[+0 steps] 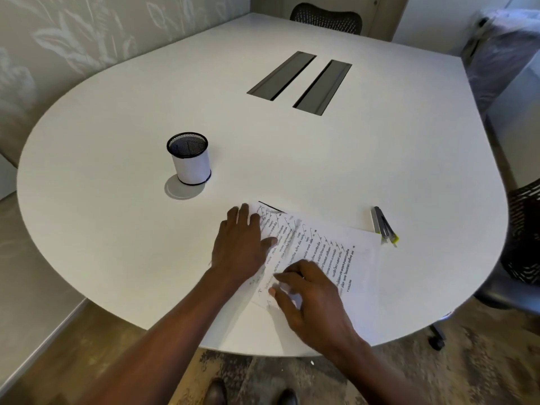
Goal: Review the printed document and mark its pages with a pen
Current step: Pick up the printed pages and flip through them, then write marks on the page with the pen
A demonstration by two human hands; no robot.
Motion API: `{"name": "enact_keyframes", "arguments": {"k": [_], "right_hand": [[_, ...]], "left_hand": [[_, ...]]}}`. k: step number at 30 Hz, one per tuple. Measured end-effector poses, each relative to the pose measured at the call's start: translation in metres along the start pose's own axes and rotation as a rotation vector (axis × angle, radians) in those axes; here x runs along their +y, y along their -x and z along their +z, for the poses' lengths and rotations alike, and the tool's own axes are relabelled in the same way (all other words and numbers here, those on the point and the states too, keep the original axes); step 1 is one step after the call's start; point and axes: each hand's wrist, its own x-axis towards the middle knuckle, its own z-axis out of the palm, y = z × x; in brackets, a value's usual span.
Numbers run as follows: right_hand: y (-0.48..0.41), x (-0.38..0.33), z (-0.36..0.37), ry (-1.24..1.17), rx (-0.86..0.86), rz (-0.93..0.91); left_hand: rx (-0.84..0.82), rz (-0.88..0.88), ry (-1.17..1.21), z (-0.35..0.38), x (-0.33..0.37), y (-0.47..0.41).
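Observation:
A printed document with pen marks on its lines lies on the white table near the front edge, turned sideways. My left hand rests flat on the document's left part, fingers spread. My right hand presses its fingertips on the lower part of the page, where the paper looks creased or lifted. No pen is visible in either hand. A dark edge shows at the document's far corner.
A mesh pen cup stands to the left of centre. A stapler-like tool with a yellow tip lies just right of the document. Two dark cable slots sit mid-table. Office chairs stand at the far side and right.

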Motion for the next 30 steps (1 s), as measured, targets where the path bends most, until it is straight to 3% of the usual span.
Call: {"name": "enact_keyframes", "arguments": {"k": [5,9,13,18,25,30], "right_hand": [[-0.035,0.042,-0.035,-0.051,0.174,0.179],[-0.061,0.09,-0.065,0.124,0.324,0.317],[-0.078,0.132,-0.085,0.36,0.324,0.551],[-0.088,0.156,-0.087,0.323,0.238,0.755],[-0.098,0.164,-0.084,0.205,0.241,0.766],[-0.115,0.147,-0.084,-0.027,0.248,0.595]], "left_hand": [[0.035,0.014,0.052,0.006,-0.003,0.004],[0.047,0.051,0.053,0.007,-0.002,0.005],[0.064,0.045,0.152,0.008,-0.004,0.006],[0.079,0.043,0.156,0.011,-0.012,0.006],[0.175,0.129,0.063,0.027,-0.018,0.006],[0.173,0.133,0.068,0.037,-0.02,0.004]]}}
